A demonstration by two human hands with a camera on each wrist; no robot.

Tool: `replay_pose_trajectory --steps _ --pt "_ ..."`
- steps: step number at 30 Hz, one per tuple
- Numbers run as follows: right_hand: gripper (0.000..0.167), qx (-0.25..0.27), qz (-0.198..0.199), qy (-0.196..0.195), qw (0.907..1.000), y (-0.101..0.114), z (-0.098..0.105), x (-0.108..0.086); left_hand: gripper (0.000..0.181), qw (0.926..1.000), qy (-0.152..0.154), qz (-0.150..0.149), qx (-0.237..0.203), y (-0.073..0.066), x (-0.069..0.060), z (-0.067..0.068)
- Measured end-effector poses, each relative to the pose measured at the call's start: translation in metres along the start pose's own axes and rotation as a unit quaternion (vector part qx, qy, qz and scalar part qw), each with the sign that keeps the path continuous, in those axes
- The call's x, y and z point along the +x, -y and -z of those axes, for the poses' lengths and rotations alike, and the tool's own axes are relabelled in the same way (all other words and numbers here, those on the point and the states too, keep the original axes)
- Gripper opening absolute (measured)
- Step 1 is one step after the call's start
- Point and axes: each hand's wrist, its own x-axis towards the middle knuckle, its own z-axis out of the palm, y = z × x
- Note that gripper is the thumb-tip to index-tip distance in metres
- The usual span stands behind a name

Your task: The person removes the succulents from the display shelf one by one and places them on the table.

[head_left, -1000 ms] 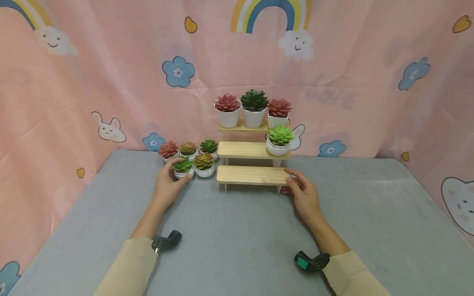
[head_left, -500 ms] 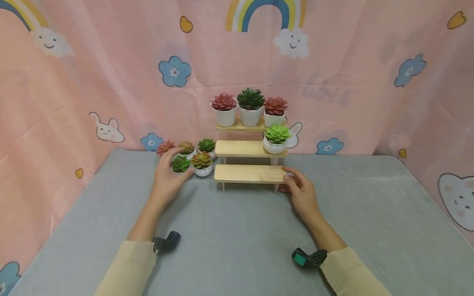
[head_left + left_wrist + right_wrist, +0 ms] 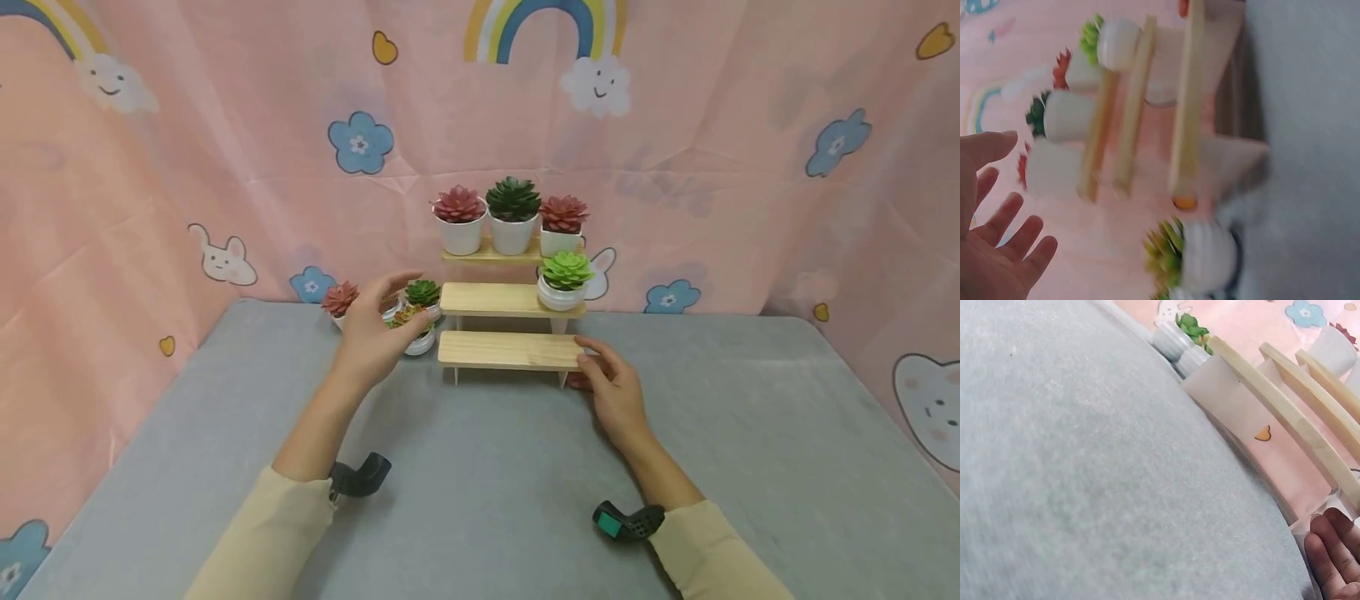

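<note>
My left hand [image 3: 375, 337] hovers over the small potted succulents at the left, its fingers [image 3: 1032, 253] spread apart with nothing between them. Under it, a yellow-green succulent [image 3: 420, 343] is partly covered; the small green one at the front left is hidden in the head view. A dark green succulent [image 3: 423, 293] and a reddish one [image 3: 340, 297] stand around it. My right hand [image 3: 617, 392] grips the right end of a three-tier wooden display stand [image 3: 510, 350] at its lowest shelf, with fingers against the clear side panel [image 3: 1335, 503].
On the top tier stand a red succulent [image 3: 460, 218], a dark green one [image 3: 513, 218] and another red one [image 3: 562, 225]. A bright green succulent [image 3: 564, 282] sits at the right of the middle tier. Behind the grey tabletop [image 3: 480, 483] hangs a pink patterned cloth [image 3: 247, 125].
My left hand has let go of the small green succulent, lifted, and moved right over the yellow-green one. My right hand stays at the stand.
</note>
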Motion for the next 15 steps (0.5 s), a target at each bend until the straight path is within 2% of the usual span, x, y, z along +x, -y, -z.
replay_pose_trajectory --steps 4,6,11,15 --pt "0.034 -0.004 0.000 0.004 1.0000 -0.001 0.001 0.000 0.046 0.9989 0.026 -0.035 -0.015 -0.017 0.008 -0.012" --pt "0.034 -0.002 0.002 0.004 1.0000 -0.001 0.001 0.000 0.044 0.9981 0.037 -0.042 -0.025 -0.025 0.012 -0.019" --pt "0.034 0.005 0.004 0.002 1.0000 -0.001 0.002 0.000 0.045 0.9954 0.067 -0.051 -0.045 -0.041 0.021 -0.039" --pt "0.034 0.009 0.005 0.003 0.9999 -0.001 0.002 0.000 0.046 0.9939 0.079 -0.053 -0.057 -0.048 0.025 -0.055"
